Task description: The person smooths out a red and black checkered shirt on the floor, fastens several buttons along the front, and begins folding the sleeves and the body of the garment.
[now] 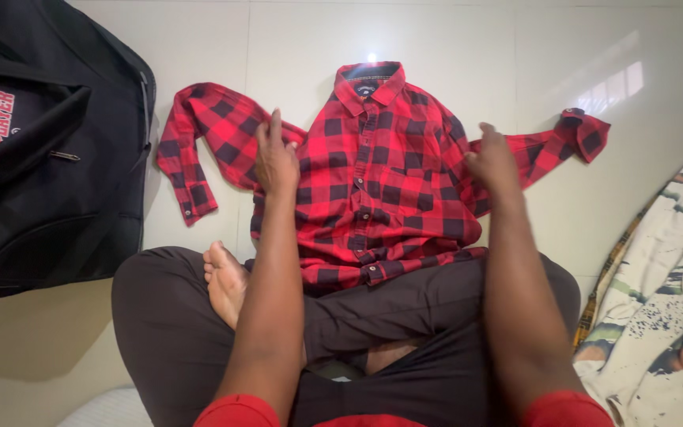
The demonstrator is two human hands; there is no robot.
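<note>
Red/black check shirt flat on floor, front up, buttoned, sleeves spread out

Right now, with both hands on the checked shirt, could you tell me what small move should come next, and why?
Probably fold the sleeve by the left hand across the shirt. The shirt lies flat on the floor, front up and buttoned, both sleeves spread outward, and each hand already rests near a shoulder; the right hand can steady the cloth.
</note>
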